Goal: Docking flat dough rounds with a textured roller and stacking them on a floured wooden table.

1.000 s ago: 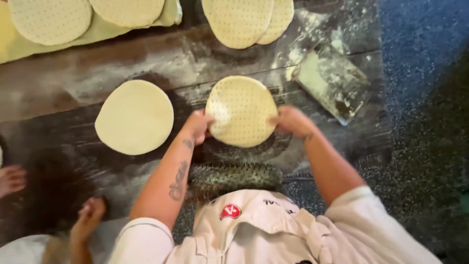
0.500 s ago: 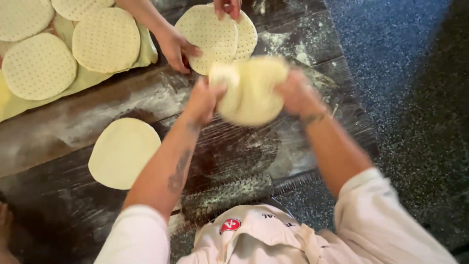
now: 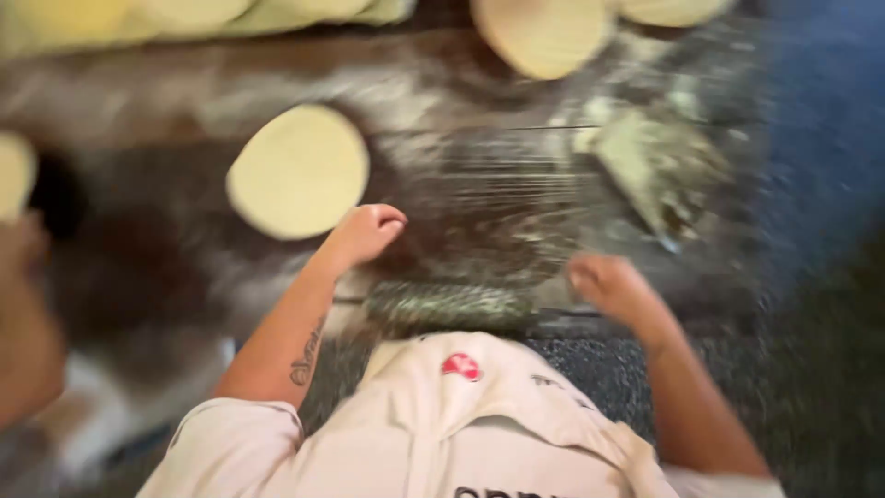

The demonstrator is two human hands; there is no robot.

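Observation:
The view is blurred by motion. My left hand (image 3: 367, 231) hovers over the floured dark wooden board (image 3: 479, 184) with its fingers curled and nothing in it, just right of a plain round dough disc (image 3: 297, 171). My right hand (image 3: 604, 281) is near the board's front edge, also curled and empty. A dark spiked roller (image 3: 447, 304) lies between my hands, close to my body.
Pale dough discs (image 3: 544, 32) lie along the far edge, more on a yellow cloth (image 3: 138, 18) at far left. A flour-caked scraper (image 3: 659, 171) rests at the right. Another person's limb (image 3: 28, 314) shows at the left. Grey-blue floor (image 3: 820, 138) lies to the right.
The dotted dough disc I held up in both hands is gone from them. Both hands have drawn back toward my body, empty. The other person's hands at the far stack are out of view.

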